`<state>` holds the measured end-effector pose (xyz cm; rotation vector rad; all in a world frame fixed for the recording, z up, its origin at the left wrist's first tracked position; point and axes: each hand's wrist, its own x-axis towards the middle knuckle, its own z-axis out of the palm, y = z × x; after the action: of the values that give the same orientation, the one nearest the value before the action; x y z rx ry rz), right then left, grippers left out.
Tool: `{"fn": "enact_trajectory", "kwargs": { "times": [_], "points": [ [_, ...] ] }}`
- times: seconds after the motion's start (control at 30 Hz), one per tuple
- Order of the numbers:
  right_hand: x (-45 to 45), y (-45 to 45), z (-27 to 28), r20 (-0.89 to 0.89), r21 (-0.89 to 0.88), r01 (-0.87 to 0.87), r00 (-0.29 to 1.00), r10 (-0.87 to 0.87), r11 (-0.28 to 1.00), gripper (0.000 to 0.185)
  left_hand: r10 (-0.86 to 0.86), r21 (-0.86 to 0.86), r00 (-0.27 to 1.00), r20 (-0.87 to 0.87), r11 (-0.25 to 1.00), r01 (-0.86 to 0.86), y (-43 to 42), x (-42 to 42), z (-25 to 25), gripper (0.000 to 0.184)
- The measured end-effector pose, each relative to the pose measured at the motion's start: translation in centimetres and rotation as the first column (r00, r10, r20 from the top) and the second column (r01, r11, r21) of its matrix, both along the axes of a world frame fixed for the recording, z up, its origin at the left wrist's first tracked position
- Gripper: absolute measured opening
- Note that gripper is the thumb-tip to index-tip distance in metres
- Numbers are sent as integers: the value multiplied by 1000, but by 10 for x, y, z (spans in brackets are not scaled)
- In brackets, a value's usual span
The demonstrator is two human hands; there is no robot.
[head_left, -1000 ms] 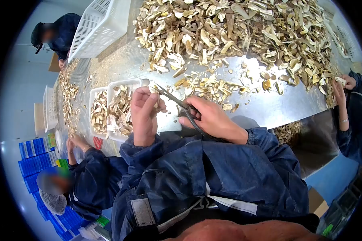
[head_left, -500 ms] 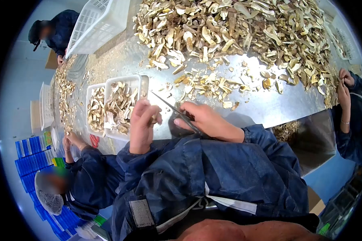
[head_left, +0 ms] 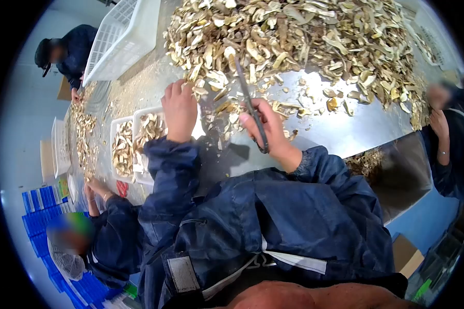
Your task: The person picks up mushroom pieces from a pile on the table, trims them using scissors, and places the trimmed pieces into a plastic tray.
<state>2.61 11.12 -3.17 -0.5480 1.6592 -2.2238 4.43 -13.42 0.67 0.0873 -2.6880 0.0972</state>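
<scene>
My right hand [head_left: 274, 131] grips dark scissors [head_left: 249, 100] over the metal table, their blades pointing away towards the mushroom heap. At the near left edge of that heap is my left hand [head_left: 180, 112], back upwards, its fingers bent and close together at some pale mushroom slices [head_left: 198, 90]. Whether a slice is pinched there is hidden. Dried-looking sliced mushrooms [head_left: 294, 41] are heaped across the far side of the table. Left of my left forearm stand two white trays of slices, the nearer tray [head_left: 137, 135] partly covered by my sleeve.
A tall white perforated crate [head_left: 119, 44] stands at the far left. Co-workers sit at the left [head_left: 116, 234], far left [head_left: 77, 51] and right [head_left: 448, 139]. Below the table's right edge is an open bin [head_left: 397, 175] with mushroom bits. Something red [head_left: 122, 188] lies by the trays.
My left hand has moved forward from beside the trays to the heap's edge. My right hand has moved forward and right, and the scissors have swung from pointing left to pointing away.
</scene>
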Motion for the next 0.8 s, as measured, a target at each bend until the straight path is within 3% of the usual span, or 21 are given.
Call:
{"fn": "enact_trajectory", "kwargs": {
  "times": [0.03,0.13,0.27,0.37,0.4,0.5,0.53,0.6,0.63,0.67,0.77,0.8],
  "points": [
    [-1,1,-3,-69,48,10,998,-7,999,34,41,-139,999,5,989,-40,6,-9,-5,30],
    [-4,2,-7,-112,61,-12,994,19,998,34,1,-109,1000,9,994,0,3,-17,-17,26],
    [-2,2,2,-97,48,-10,995,14,999,38,-47,17,999,5,999,47,11,7,-7,16],
    [-3,2,0,-70,51,-28,997,32,998,42,-27,274,996,-91,960,51,25,30,1,15],
    [-3,3,2,-64,52,-44,997,48,998,43,-50,240,979,-198,966,98,28,36,2,15],
    [-2,2,4,-120,99,-84,988,96,992,45,-67,290,976,-208,949,127,34,57,13,13],
    [-2,2,4,-151,122,-93,982,111,988,45,-40,410,976,-214,903,127,31,63,9,14],
    [-1,-1,1,-155,141,-142,974,163,980,46,110,720,989,-99,693,-5,31,73,12,17],
    [0,-3,-2,-157,150,-166,969,189,975,47,166,836,986,-25,544,-70,31,77,15,18],
    [1,-6,-9,-128,122,-196,969,211,973,48,115,965,992,-47,263,15,32,80,18,25],
    [7,-3,8,-44,166,-287,953,298,943,46,114,998,993,-26,52,20,46,82,39,32],
    [6,3,26,-14,270,-340,934,357,901,44,118,999,993,-12,41,7,46,84,40,33]
  ]
}}
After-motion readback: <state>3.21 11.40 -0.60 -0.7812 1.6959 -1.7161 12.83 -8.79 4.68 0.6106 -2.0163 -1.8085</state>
